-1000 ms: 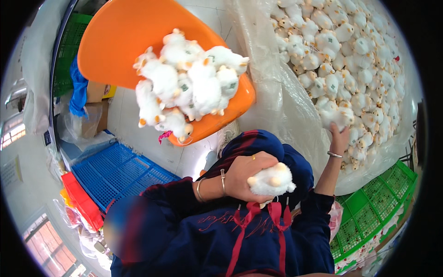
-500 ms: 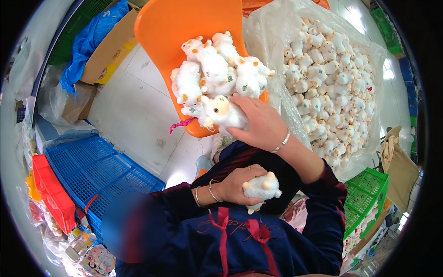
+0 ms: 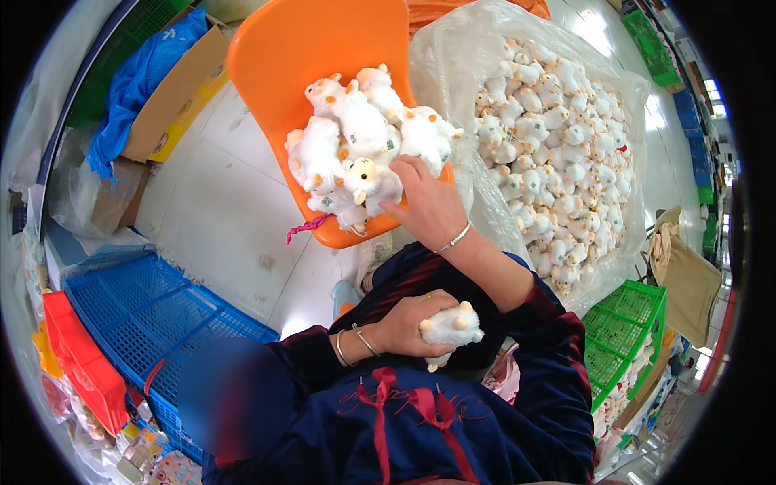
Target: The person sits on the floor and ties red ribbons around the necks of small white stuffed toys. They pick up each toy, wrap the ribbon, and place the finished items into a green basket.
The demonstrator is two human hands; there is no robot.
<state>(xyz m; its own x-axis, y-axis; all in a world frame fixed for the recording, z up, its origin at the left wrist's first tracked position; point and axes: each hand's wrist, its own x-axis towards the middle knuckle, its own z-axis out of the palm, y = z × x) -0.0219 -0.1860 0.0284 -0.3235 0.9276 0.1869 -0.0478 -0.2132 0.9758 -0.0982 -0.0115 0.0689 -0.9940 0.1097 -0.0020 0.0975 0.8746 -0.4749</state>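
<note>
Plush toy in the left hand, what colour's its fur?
The plush toy has white fur; best seen: head.

Fluffy toys (image 3: 361,125), smooth plastic chair (image 3: 319,44)

Flr (image 3: 222,190) open L of chair (image 3: 311,44); toys (image 3: 361,121) block seat (image 3: 331,235).

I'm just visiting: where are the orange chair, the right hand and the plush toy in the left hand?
Orange chair (image 3: 319,48): head view, on its backrest.
Right hand (image 3: 431,206): head view, on its back.
Plush toy (image 3: 447,330): head view, on its white fur.
</note>
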